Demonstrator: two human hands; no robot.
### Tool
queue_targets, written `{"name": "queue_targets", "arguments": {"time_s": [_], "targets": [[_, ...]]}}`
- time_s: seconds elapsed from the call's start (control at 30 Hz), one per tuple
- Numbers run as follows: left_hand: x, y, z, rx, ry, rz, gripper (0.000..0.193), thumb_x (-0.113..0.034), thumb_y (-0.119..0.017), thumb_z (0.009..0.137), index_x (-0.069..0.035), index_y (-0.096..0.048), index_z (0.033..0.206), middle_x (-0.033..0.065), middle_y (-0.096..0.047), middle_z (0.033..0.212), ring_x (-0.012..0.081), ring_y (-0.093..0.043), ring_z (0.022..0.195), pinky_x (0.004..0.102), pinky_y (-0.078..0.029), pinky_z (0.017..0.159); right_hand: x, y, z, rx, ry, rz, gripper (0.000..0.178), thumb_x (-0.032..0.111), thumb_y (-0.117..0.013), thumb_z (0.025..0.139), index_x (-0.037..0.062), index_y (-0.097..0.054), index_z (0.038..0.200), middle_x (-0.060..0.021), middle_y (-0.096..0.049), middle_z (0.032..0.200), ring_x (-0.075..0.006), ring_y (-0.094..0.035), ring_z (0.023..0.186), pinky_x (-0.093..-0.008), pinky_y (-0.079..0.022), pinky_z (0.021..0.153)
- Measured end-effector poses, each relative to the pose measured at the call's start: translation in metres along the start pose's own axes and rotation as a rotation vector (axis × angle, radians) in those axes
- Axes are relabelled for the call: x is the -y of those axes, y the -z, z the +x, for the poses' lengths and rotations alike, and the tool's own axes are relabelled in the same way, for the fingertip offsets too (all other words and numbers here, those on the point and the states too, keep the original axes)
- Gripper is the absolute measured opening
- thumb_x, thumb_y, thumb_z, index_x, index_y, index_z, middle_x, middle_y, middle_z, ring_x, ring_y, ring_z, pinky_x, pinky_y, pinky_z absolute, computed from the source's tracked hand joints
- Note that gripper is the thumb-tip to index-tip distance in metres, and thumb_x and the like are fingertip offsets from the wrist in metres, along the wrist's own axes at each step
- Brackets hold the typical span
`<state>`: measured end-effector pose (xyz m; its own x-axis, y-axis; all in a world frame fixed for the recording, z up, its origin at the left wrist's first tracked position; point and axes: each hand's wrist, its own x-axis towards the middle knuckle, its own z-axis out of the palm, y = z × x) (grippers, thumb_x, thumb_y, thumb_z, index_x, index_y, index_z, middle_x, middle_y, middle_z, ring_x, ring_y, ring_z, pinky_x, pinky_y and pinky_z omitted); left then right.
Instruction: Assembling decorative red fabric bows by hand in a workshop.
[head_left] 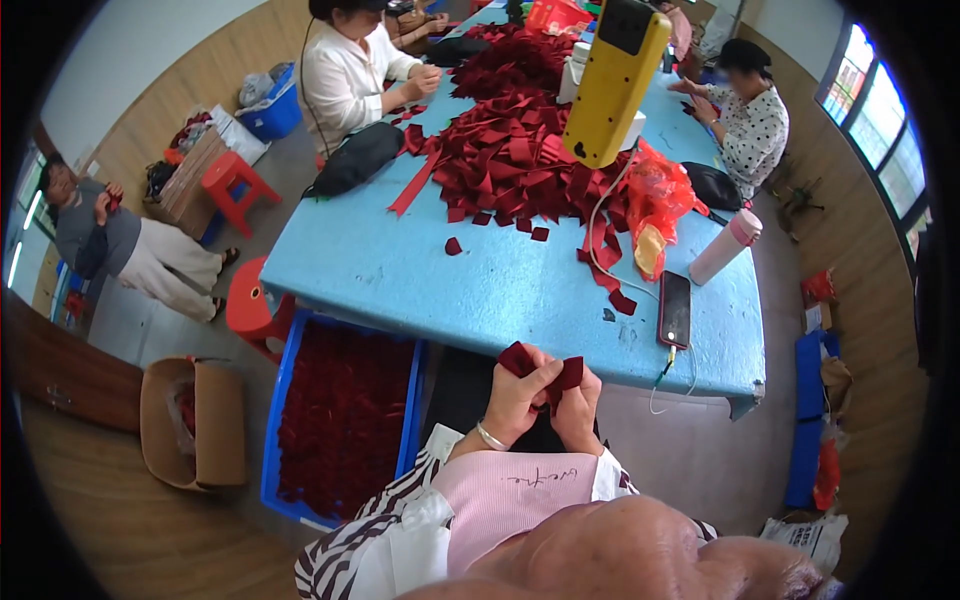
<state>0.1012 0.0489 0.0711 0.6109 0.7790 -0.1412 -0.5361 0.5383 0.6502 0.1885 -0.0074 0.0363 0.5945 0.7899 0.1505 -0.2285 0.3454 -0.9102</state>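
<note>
Just off the near edge of the blue table (400, 270), my two hands meet in front of my body. My left hand (517, 398), with a silver bracelet at its wrist, is closed on a folded dark red ribbon piece (570, 373). My right hand (577, 408) pinches the same piece from the other side, its fingers curled. Parts of the ribbon stick up above both hands; the middle is hidden by fingers. On the table lies a large heap of red ribbon pieces (520, 150), with a few loose ones near its front.
A blue crate (270, 470) of dark red pieces stands left of my legs. On the table are a phone (675, 312) with a cable, a pink bottle (727, 246), a red plastic bag (655, 190) and a yellow device (612, 90). Co-workers sit along both sides; another person stands at left.
</note>
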Motion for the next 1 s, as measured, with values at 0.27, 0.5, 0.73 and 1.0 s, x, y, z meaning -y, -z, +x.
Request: {"name": "queue_targets", "arguments": {"time_s": [0.27, 0.5, 0.73, 1.0], "targets": [[0.007, -0.004, -0.006, 0.023, -0.027, 0.068, 0.016, -0.003, -0.072, 0.083, -0.009, -0.058, 0.090, -0.0013, -0.059, 0.078, 0.0030, -0.044, 0.052, 0.0189, -0.031, 0.044, 0.029, 0.012, 0.005, 0.111, -0.027, -0.192, 0.026, 0.018, -0.051, 0.098, 0.0006, -0.059, 0.080, 0.0038, -0.056, 0.064, -0.0030, -0.048, 0.057, -0.0212, -0.037, 0.049], [0.002, -0.024, -0.027, 0.011, -0.064, 0.045, 0.016, -0.001, -0.071, 0.083, -0.010, -0.057, 0.086, 0.0004, -0.060, 0.083, 0.0029, -0.043, 0.053, 0.0184, -0.030, 0.043, 0.038, 0.010, -0.010, 0.132, 0.102, -0.260, 0.027, 0.016, -0.051, 0.096, 0.0002, -0.059, 0.076, 0.0040, -0.053, 0.059, -0.0032, -0.047, 0.054, -0.0223, -0.035, 0.046], [0.008, -0.018, -0.025, -0.012, -0.015, -0.064, 0.017, -0.003, -0.070, 0.083, -0.012, -0.056, 0.081, 0.0001, -0.059, 0.081, 0.0032, -0.042, 0.052, 0.0181, -0.028, 0.043, 0.023, 0.009, -0.013, 0.050, 0.052, -0.074, 0.023, 0.011, -0.052, 0.093, 0.0000, -0.060, 0.075, 0.0033, -0.055, 0.061, -0.0034, -0.047, 0.055, -0.0228, -0.036, 0.047], [0.028, 0.023, 0.013, -0.110, 0.131, 0.010, 0.015, -0.012, -0.071, 0.086, -0.014, -0.056, 0.081, -0.0068, -0.048, 0.063, 0.0028, -0.040, 0.047, 0.0199, -0.028, 0.042, -0.030, 0.029, 0.010, -0.039, -0.103, -0.135, 0.023, 0.017, -0.053, 0.093, 0.0040, -0.058, 0.075, 0.0010, -0.055, 0.064, -0.0051, -0.047, 0.052, -0.0216, -0.034, 0.043]]}}
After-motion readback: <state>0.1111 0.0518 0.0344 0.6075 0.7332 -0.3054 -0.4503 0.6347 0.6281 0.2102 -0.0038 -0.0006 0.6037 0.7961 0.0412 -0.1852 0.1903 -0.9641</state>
